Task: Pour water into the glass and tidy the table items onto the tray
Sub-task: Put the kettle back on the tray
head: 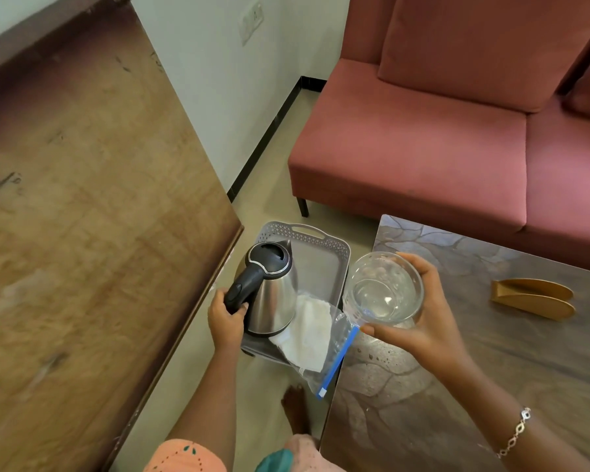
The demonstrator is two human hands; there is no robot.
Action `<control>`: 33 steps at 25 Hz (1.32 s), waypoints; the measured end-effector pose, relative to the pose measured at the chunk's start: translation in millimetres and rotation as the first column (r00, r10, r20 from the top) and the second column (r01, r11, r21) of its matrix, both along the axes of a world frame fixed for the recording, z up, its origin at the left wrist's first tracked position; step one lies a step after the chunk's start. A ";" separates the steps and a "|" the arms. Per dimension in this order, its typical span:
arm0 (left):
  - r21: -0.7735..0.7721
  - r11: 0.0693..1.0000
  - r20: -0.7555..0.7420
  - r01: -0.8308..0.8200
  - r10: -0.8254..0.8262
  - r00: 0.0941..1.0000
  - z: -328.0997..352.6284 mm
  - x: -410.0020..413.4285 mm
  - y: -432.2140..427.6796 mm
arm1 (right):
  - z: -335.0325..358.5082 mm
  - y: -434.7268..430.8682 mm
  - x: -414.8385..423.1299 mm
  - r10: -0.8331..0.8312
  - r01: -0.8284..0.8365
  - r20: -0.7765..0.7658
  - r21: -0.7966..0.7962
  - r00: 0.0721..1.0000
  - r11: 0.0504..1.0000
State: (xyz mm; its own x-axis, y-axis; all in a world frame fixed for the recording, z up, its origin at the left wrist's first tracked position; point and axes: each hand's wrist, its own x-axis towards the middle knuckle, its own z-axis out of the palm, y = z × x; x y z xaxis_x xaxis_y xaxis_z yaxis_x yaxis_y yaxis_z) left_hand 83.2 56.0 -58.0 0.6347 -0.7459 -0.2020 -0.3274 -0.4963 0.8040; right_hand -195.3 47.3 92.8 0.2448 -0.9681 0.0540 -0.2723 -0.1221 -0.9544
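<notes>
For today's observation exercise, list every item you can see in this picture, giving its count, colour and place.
Kettle: one, steel and black, in the tray.
Tray: one, grey, on the floor.
Cloth: one, white, in the tray.
Zip bag: one, clear with blue strip, overhanging the tray.
Glass: one, clear, holding water.
Holder: one, gold, on the table.
Sofa: one, pink, behind.
Left hand: on kettle handle.
Right hand: holding glass.

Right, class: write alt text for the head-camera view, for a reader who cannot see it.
A person's left hand grips a steel kettle standing in a grey tray, while the right hand holds a glass of water beside a marbled table.
</notes>
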 end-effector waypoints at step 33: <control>0.212 0.972 0.005 -0.097 0.099 0.995 -7.8 -107.7 60.4 | -10.9 25.6 -33.4 -0.002 0.002 -0.001 0.007 1.000 1.000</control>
